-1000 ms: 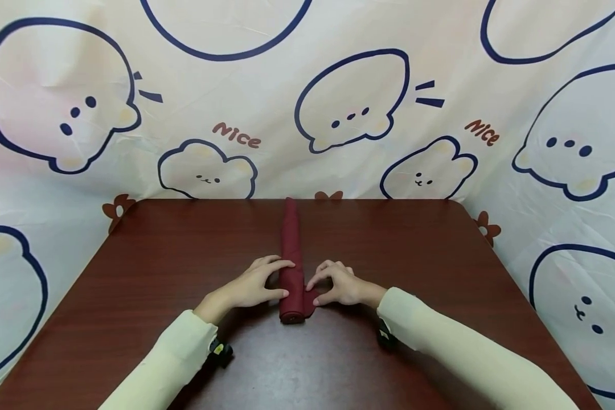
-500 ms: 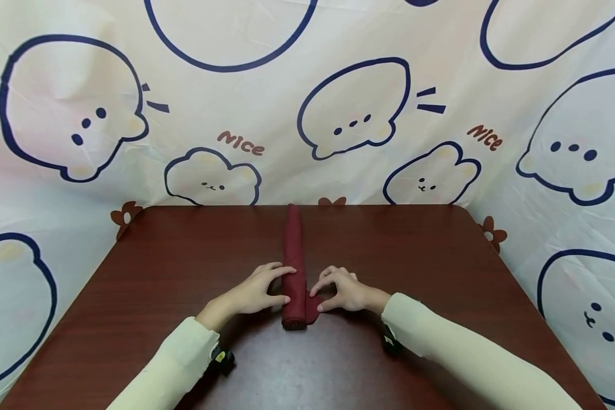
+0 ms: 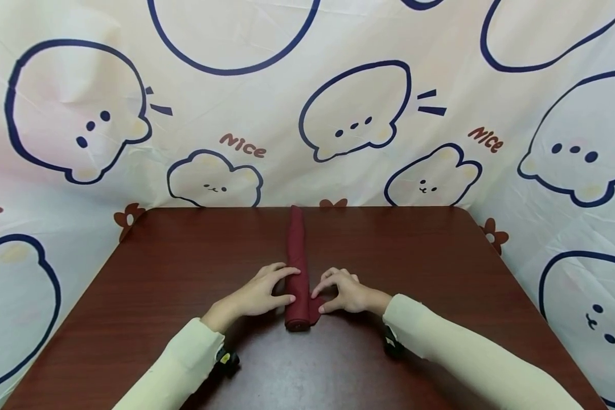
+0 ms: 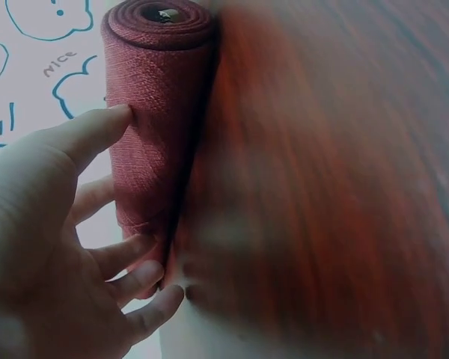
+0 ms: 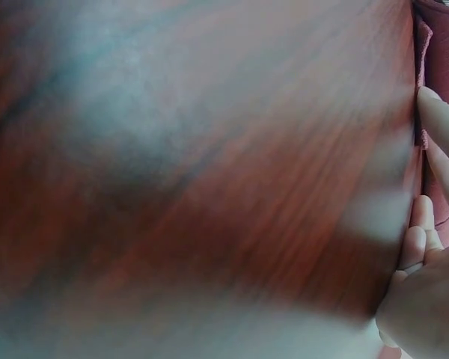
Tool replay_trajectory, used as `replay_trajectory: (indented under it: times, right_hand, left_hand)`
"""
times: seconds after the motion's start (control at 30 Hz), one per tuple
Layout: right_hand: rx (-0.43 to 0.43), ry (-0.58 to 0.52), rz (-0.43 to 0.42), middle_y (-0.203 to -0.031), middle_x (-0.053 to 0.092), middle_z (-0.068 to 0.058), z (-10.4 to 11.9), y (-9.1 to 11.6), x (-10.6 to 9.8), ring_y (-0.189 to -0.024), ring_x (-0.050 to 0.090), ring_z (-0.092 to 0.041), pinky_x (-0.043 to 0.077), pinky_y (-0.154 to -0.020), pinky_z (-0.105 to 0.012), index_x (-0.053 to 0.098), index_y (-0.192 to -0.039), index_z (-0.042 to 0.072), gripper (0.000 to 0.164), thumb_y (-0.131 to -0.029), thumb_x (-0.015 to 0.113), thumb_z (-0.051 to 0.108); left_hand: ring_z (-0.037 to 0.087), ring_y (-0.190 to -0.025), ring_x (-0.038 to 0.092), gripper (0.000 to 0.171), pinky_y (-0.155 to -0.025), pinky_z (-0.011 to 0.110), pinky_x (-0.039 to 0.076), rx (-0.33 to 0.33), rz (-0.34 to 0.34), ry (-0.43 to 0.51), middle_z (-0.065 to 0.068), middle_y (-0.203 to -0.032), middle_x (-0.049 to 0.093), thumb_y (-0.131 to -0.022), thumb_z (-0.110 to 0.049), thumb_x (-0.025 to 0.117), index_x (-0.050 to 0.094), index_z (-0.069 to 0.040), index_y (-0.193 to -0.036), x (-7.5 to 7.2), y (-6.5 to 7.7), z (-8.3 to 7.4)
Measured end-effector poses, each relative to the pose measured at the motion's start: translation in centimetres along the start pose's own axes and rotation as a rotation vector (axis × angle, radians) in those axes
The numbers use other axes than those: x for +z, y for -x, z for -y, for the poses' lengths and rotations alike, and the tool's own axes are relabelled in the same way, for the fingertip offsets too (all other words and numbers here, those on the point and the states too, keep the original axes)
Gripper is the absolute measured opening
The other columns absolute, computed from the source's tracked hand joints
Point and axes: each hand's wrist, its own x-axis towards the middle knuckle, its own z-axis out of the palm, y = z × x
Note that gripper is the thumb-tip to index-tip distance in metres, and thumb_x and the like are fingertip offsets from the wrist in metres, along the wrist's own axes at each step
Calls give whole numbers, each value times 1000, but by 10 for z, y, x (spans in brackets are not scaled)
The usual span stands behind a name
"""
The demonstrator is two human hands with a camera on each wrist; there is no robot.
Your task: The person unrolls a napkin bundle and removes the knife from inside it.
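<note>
A dark red woven cloth [image 3: 297,245], wound into a long roll, lies lengthwise on the table, its coiled near end toward me. My left hand [image 3: 258,291] touches the roll's left side with thumb and index finger. In the left wrist view its thumb [image 4: 108,123] rests against the weave, while the other fingers are spread alongside. A short loose flap [image 3: 315,310] sticks out on the right near the close end. Thumb and index fingertips of my right hand [image 3: 347,291] rest on that flap, a little apart from each other. The cloth's underside is hidden.
The brown wood-grain table [image 3: 184,245] extends around the roll on both sides. A pale curtain [image 3: 287,114] with cartoon outlines hangs behind the table and along both sides. Black straps with small devices [image 3: 227,361] sit at my wrists.
The roll and left hand have shifted slightly right in view, and less of the flap shows. The head view has tilted a little. Both hands keep touching the cloth.
</note>
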Motion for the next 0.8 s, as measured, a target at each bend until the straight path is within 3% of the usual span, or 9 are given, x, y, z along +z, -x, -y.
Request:
replay_trajectory:
  times: [0.27,0.43,0.8]
  right_hand:
    - [6,6,0,-123,57,-4,-1,0,1,-120,43,-28,27,-95,-54,79,-104,26,26,-79,86,24]
    - [9,6,-1,-125,57,-5,-2,-1,1,-121,43,-29,28,-95,-55,79,-104,26,27,-79,86,24]
    - [3,20,-1,-124,57,-4,-1,0,1,-119,43,-29,28,-95,-54,79,-105,25,28,-78,86,24]
  left_hand:
    - [40,-145,35,60,-111,64,38,49,-86,-112,18,-159,36,-94,-32,71,49,-20,-149,-2,-12,-16]
    - [40,-148,32,61,-112,66,36,82,-43,-158,15,-163,33,-95,-38,69,48,-23,-151,2,-18,-23]
    - [40,-143,38,66,-109,64,38,37,-20,-256,12,-159,39,-96,-55,61,43,-29,-154,7,-20,-17]
